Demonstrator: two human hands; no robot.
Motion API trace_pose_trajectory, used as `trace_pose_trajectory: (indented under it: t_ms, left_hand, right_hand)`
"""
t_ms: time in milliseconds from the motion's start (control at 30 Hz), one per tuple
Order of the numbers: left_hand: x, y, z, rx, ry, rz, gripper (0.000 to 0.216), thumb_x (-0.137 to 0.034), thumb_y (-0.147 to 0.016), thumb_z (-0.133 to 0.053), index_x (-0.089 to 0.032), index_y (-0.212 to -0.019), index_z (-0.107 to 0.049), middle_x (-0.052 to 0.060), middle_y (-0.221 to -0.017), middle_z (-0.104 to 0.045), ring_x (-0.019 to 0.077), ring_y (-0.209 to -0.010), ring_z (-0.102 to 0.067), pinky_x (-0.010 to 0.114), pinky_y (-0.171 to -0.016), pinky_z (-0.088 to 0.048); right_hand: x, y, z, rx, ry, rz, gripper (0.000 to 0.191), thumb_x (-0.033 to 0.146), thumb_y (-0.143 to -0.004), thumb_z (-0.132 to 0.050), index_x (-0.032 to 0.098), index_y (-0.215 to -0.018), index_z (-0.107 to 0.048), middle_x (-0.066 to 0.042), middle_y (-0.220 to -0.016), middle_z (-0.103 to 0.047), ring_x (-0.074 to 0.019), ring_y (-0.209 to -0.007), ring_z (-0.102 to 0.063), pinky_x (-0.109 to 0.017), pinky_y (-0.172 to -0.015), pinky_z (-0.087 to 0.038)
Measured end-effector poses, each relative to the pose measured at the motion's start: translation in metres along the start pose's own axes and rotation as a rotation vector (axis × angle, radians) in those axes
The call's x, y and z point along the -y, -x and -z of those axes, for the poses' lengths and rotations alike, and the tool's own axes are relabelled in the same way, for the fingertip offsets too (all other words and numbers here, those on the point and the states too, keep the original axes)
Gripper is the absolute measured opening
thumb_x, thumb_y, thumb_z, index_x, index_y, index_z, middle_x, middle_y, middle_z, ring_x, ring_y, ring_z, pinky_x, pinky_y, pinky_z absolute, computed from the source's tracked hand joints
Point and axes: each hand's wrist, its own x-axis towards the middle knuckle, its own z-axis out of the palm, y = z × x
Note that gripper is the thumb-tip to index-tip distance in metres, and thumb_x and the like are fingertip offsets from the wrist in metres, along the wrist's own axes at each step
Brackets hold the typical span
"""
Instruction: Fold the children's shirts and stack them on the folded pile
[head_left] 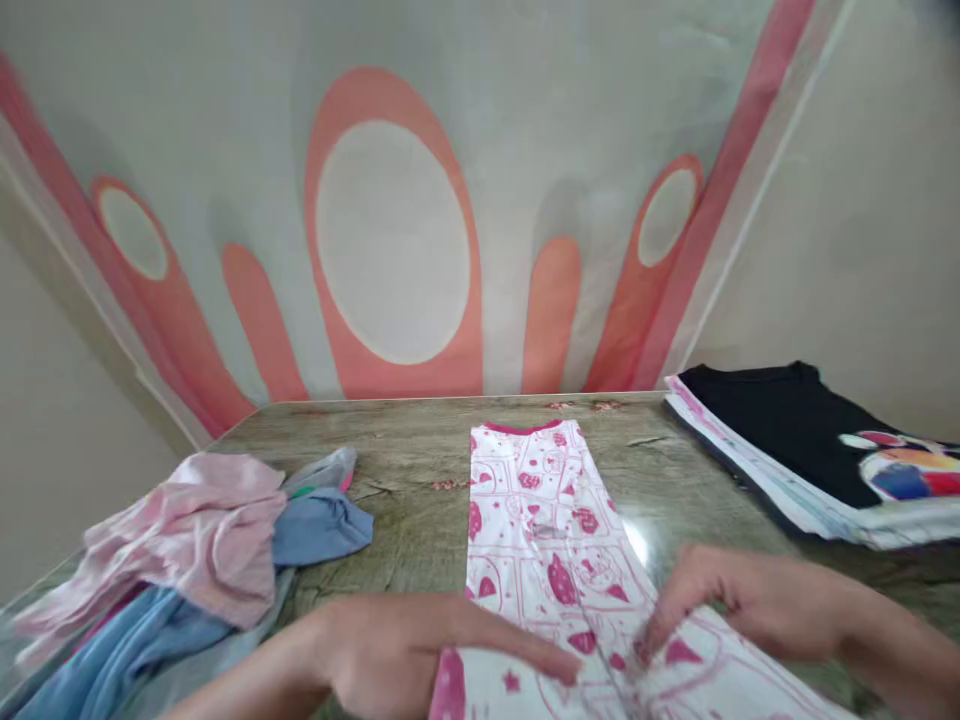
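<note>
A white shirt point(525, 520) with a pink fruit-like print and a dark pink neckline lies in a long narrow fold on the table, neck end away from me. My left hand point(397, 650) is at its near left side, index finger stretched over the cloth and the other fingers partly hidden behind a fold edge. From the right, my right hand point(720, 600) pinches the fabric with fingertips pointing down, slightly smeared by motion. Between the two hands the cloth is creased, and its nearest part runs out of view at the bottom.
To the left is a loose heap of clothes, with a pink garment point(210, 530) over blue ones point(142, 650). A neat stack at the right has a black T-shirt point(787, 430) on top. The wood-patterned table point(405, 440) ends at a painted wall point(510, 120).
</note>
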Motion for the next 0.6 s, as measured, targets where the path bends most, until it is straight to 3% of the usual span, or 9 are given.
trace_pose_trajectory:
  t_ms: [133, 200, 300, 433, 600]
  left_hand:
    - [0.010, -0.010, 0.030, -0.254, 0.171, -0.061, 0.052, -0.047, -0.083, -0.053, -0.011, -0.121, -0.054, 0.013, -0.122, -0.056, 0.0287, -0.114, -0.049, 0.038, -0.098, -0.036]
    - [0.023, -0.021, 0.052, -0.510, 0.342, -0.111, 0.046, -0.041, -0.082, -0.057, -0.010, -0.116, -0.057, 0.013, -0.111, -0.063, 0.0279, -0.105, -0.056, 0.039, -0.093, -0.041]
    - [0.054, -0.045, 0.092, -0.791, 0.598, -0.063, 0.039, -0.032, -0.083, -0.056, -0.008, -0.113, -0.056, 0.016, -0.104, -0.065, 0.0269, -0.097, -0.062, 0.039, -0.086, -0.047]
    - [0.100, -0.073, 0.132, -0.854, 0.813, 0.100, 0.033, -0.028, -0.085, -0.051, -0.004, -0.107, -0.057, 0.018, -0.094, -0.067, 0.0266, -0.088, -0.065, 0.038, -0.080, -0.050]
    - [0.142, -0.084, 0.144, -0.872, 0.872, 0.074, 0.026, -0.015, -0.081, -0.053, -0.005, -0.105, -0.057, 0.017, -0.090, -0.068, 0.0262, -0.083, -0.067, 0.039, -0.077, -0.052]
  right_hand:
    - [-0.027, -0.001, 0.036, -0.283, -0.126, 0.127, 0.027, 0.037, -0.073, -0.067, 0.015, -0.089, -0.070, -0.004, -0.080, -0.068, -0.0142, -0.071, -0.061, -0.020, -0.062, -0.046]
    - [-0.035, -0.015, 0.054, -0.434, -0.259, 0.202, 0.024, 0.035, -0.074, -0.067, 0.017, -0.089, -0.069, -0.004, -0.082, -0.068, -0.0147, -0.075, -0.061, -0.023, -0.067, -0.048]
    - [-0.046, -0.049, 0.078, -0.542, -0.440, 0.189, 0.027, 0.036, -0.076, -0.065, 0.016, -0.095, -0.066, -0.007, -0.089, -0.068, -0.0188, -0.083, -0.063, -0.030, -0.075, -0.049]
    - [-0.077, -0.091, 0.097, -0.786, -0.453, 0.094, 0.024, 0.033, -0.074, -0.066, 0.016, -0.091, -0.064, -0.007, -0.087, -0.069, -0.0197, -0.081, -0.064, -0.033, -0.077, -0.050]
    - [-0.106, -0.107, 0.099, -0.920, -0.414, 0.055, 0.028, 0.031, -0.074, -0.066, 0.018, -0.098, -0.061, -0.007, -0.091, -0.070, -0.0216, -0.081, -0.065, -0.035, -0.074, -0.052]
